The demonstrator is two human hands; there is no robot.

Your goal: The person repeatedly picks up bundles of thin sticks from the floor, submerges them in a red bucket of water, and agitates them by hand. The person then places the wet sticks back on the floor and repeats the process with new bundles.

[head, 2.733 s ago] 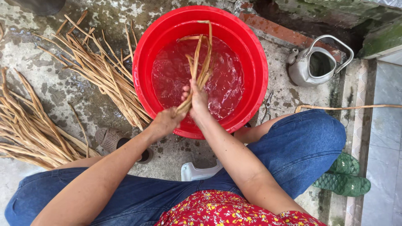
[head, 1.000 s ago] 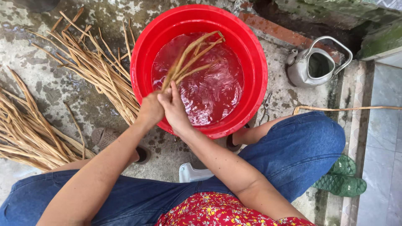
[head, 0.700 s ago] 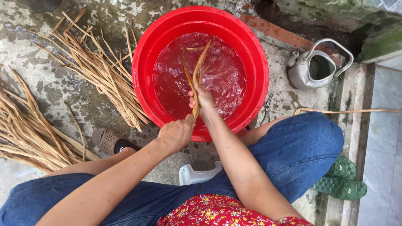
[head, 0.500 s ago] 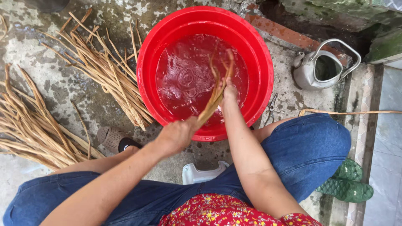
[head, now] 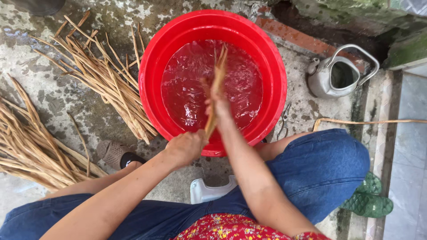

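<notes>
- Fibre strips (head: 215, 95), a thin tan bundle, run from the near rim of the red basin (head: 280, 89) up over the water at the centre of the frame; your left hand (head: 186, 146) is closed in a fist around the lower end, just at the rim.
- Your right hand (head: 219, 103) is wrapped around the bundle higher up, over the water. It is blurred, so how tightly those fingers close cannot be told.
- With two grips on one wet bundle, a hard pull in opposite directions could snap or fray the strips between your hands.
- If the upper grip is loose, the slick strips may slide through it and the far tips would drop back into the water and splay apart.
- Your left fist sits against the basin's near edge; leaning on it could tip the basin toward your knees and spill water over your jeans (head: 320, 169).
- Small scissors (head: 283, 121) lie on the concrete just right of the basin, close to your right knee; a shift of that leg could meet them.
- Dry strip piles (head: 106, 80) in the upper left lie touching the basin's left side, so any slop over that rim would wet them.
- The metal kettle (head: 333, 78) at the upper right stands well apart from your arms.
</notes>
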